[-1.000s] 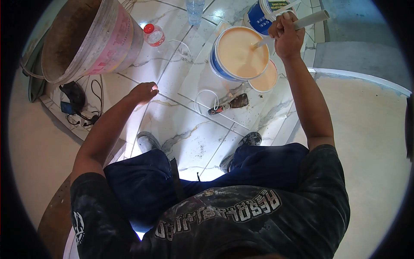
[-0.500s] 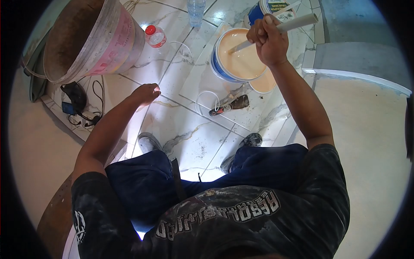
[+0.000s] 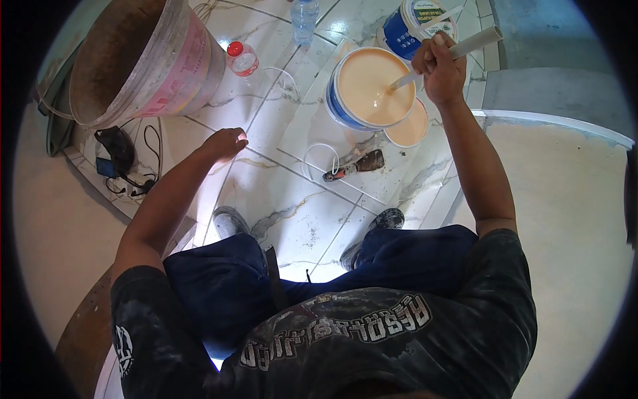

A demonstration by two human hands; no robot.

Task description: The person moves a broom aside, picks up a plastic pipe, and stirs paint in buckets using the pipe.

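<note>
My right hand (image 3: 442, 70) is closed round a white plastic pipe (image 3: 477, 42). The pipe's lower end dips into peach-coloured paint (image 3: 372, 83) near the right side of an open paint bucket (image 3: 337, 110). My left hand (image 3: 226, 144) hovers over the tiles at the left, fingers loosely curled in, with nothing visible in it. Beside the bucket lies its lid (image 3: 409, 126), smeared with the same paint. A dirty scraper (image 3: 355, 165) rests on the floor in front of the bucket, next to a thin white ring (image 3: 320, 161).
A large stained bucket (image 3: 189, 66) stands at the upper left. Near it are a red-capped bottle (image 3: 242, 60) and a clear water bottle (image 3: 304, 23). A second blue-and-white paint bucket (image 3: 399, 33) is behind my right hand. A black pouch with cables (image 3: 117, 151) lies at left.
My right hand has moved right with the pipe, whose dipped end shifted from the paint's left part toward its right side. My left hand has stayed in place.
</note>
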